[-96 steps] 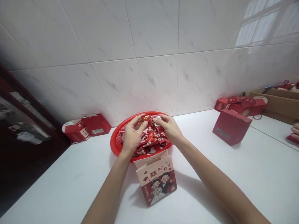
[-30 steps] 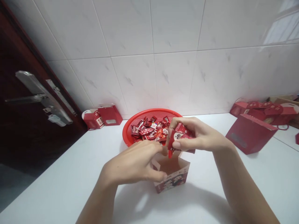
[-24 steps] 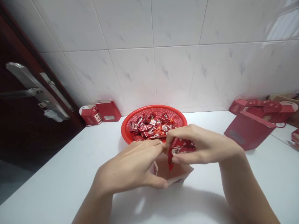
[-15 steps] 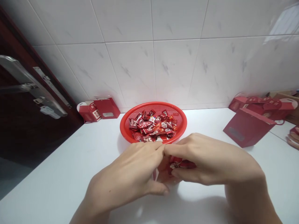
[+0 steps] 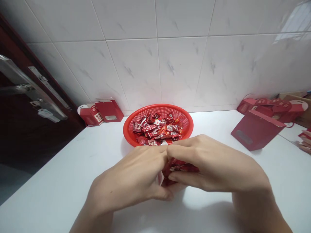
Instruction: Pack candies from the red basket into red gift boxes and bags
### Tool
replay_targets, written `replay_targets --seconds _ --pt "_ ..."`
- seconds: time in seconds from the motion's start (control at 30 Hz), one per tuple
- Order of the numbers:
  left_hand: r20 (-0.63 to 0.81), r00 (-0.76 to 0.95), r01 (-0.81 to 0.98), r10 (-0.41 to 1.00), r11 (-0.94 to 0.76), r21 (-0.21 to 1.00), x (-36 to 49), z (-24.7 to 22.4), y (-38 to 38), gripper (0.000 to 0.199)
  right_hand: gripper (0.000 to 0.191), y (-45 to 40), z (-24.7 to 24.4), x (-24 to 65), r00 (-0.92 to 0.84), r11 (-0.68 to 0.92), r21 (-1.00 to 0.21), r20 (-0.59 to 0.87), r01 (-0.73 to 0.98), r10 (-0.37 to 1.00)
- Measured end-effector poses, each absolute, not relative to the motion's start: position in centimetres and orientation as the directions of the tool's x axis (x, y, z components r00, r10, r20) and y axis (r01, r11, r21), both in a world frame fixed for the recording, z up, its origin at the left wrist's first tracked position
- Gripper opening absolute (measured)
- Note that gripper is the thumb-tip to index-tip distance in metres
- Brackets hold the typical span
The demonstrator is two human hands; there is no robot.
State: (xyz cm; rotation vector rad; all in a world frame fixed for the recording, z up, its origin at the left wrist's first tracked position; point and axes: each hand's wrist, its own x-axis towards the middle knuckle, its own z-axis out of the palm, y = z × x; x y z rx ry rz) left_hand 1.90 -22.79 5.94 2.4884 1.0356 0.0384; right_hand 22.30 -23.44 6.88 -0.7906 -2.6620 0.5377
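My left hand (image 5: 128, 179) curves around a small paper box (image 5: 159, 178); only a pale edge of it shows between thumb and fingers. Pinched in my right hand (image 5: 213, 165) are red-wrapped candies (image 5: 184, 166), held at the box's opening. The fingertips of both hands meet over the box and hide most of it. Just behind my hands stands a red plastic basket (image 5: 126, 132) with a perforated wall, holding a pile of wrapped candies (image 5: 157, 127).
Red gift boxes (image 5: 110, 110) stand against the tiled wall at left. More red boxes (image 5: 274, 108) are at right, with a larger red box (image 5: 257, 129) before them. Another person's hand (image 5: 306, 140) shows at the right edge. A dark door (image 5: 19, 129) is at left.
My right hand has shifted slightly left and lowered the candies deeper toward the box. My left hand keeps its place around the box. The view has tilted slightly.
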Motion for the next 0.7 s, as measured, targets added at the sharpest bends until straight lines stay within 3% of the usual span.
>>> replay_targets --seconds 0.23,0.47,0.7 --pt "-0.154 0.701 0.684 0.696 -0.596 0.422 1.9 6.3 -22.3 0.017 0.007 -23.2 6.5 21.9 -0.759 0.753 -0.423 0.201 0.503 0.620" --pt "-0.097 0.747 0.623 0.658 -0.642 0.447 1.9 5.7 -22.6 0.018 0.013 -23.8 7.5 22.6 -0.769 0.736 -0.574 0.265 0.359 0.581" --pt "-0.153 0.728 0.647 0.668 -0.596 0.475 1.7 5.9 -21.9 0.017 0.018 -23.6 7.5 23.0 -0.832 0.808 -0.527 0.300 0.264 0.467"
